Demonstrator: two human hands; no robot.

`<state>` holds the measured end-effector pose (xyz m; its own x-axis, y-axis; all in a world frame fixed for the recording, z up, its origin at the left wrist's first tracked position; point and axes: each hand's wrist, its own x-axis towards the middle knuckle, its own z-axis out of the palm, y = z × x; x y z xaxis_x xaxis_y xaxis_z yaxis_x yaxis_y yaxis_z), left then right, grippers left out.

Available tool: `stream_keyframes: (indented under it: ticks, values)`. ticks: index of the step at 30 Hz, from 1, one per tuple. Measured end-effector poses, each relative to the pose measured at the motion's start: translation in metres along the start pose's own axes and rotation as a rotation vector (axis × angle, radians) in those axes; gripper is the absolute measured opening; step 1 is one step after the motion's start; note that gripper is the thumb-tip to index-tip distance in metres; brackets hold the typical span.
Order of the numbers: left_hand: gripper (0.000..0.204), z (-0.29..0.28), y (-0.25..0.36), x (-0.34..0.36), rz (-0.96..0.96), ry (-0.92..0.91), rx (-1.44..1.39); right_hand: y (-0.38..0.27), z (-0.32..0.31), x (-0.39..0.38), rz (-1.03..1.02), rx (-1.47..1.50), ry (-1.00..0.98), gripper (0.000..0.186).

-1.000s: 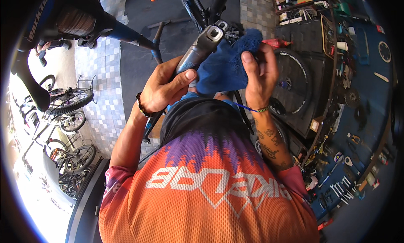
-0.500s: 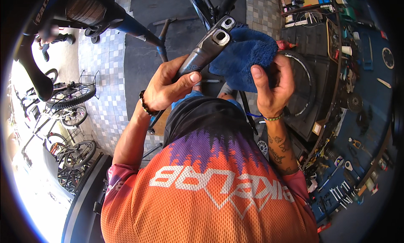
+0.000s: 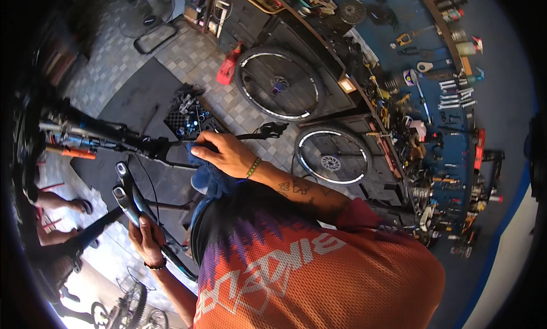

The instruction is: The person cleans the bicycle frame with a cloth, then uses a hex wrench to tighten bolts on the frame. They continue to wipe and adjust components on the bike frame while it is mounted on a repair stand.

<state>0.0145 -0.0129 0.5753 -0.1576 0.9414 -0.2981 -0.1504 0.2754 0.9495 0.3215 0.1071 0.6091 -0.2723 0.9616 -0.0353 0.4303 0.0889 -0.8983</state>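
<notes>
Blue cloth [image 3: 217, 182], one piece, bunches in the closed grip of the right hand [image 3: 227, 153], near the shirt [image 3: 319, 266]. Lower left, the left hand [image 3: 147, 242] wraps one dark bike frame part [image 3: 132, 209] with two holed ends. Beyond lie one mat [image 3: 128, 109] and one box [image 3: 174, 125] of small parts; farther, one red bottle [image 3: 228, 68] and two wheels [image 3: 278, 85] before dark cabinets [image 3: 246, 28].

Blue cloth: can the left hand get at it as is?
Probably not: the left hand looks wrapped around the bike frame piece, and the blue cloth is held by the right hand.
</notes>
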Motion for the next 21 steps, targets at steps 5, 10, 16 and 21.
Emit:
stream_keyframes:
  ticks: [5,10,16,21]
  values:
    - [0.039,-0.001,-0.004,-0.010,-0.143,0.008,0.179,0.005,-0.004,-0.003,0.281,0.639,0.056,0.038]
    - [0.058,0.018,0.009,-0.021,0.037,-0.046,0.153,0.010,0.063,0.039,0.109,0.559,-0.095,0.048]
    - [0.066,0.021,0.009,-0.038,0.034,-0.019,0.178,-0.006,0.120,0.071,0.004,0.624,-0.320,0.045]
    - [0.079,0.018,0.008,-0.039,0.034,0.087,0.233,-0.019,0.130,0.075,0.036,0.682,-0.285,0.029]
